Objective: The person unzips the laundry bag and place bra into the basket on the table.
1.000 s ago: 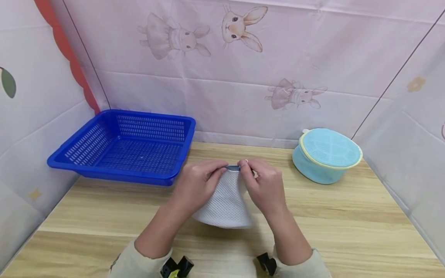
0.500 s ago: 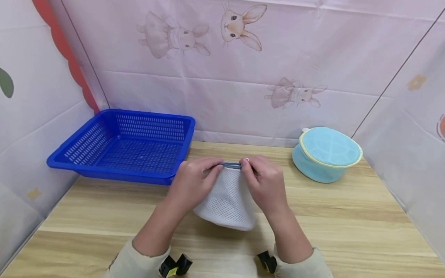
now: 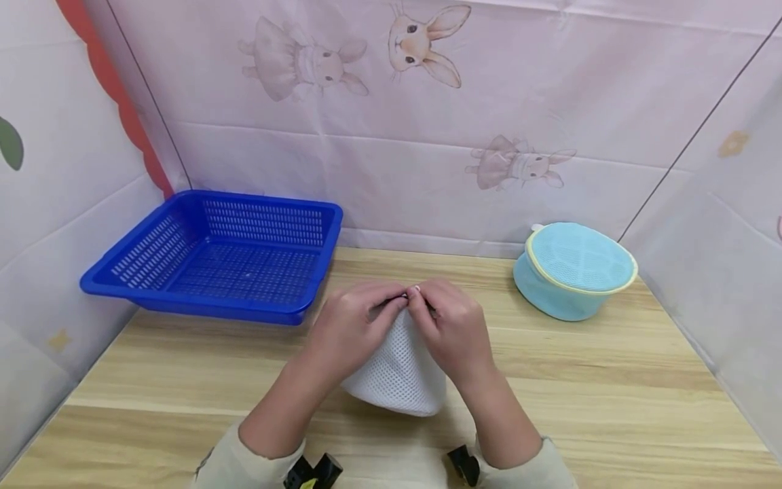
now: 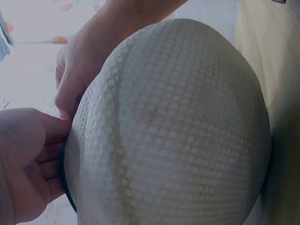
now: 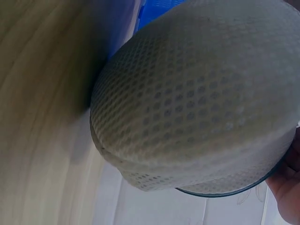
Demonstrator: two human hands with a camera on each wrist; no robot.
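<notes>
Bench (image 3: 586, 387): bare wood, carries everything. Blue basket (image 3: 210, 307) stands near the left hand, apart from the work. A leftward swing of the elbows might nudge it; low risk, I judge.

White mesh bag (image 3: 400, 384): between the forearms at the near middle of the bench, top edge gathered under the fingers, body bulging below. Cannot tell whether its base touches the wood, nor what, if anything, is inside. Main risk: both grips sit at the top only, so the round body could swing or twist, and the edge could be tugged out of one hand. Soft mesh would probably crease or bunch under uneven pull.

Light-blue round container (image 3: 583, 265): beyond the right hand, well apart; unlikely to interfere.

Left hand (image 3: 348, 326): narrow pinch, thumb against fingers on the bag's top edge. Right hand (image 3: 451, 327): same, narrow pinch on that edge, fingertips just beside the left's. Crowding there may let one thumb slip off or trap a fold.

Dark edge binding (image 5: 218, 196): thin, mostly covered by fingers in the head view, so a slip would be hard to spot.
</notes>
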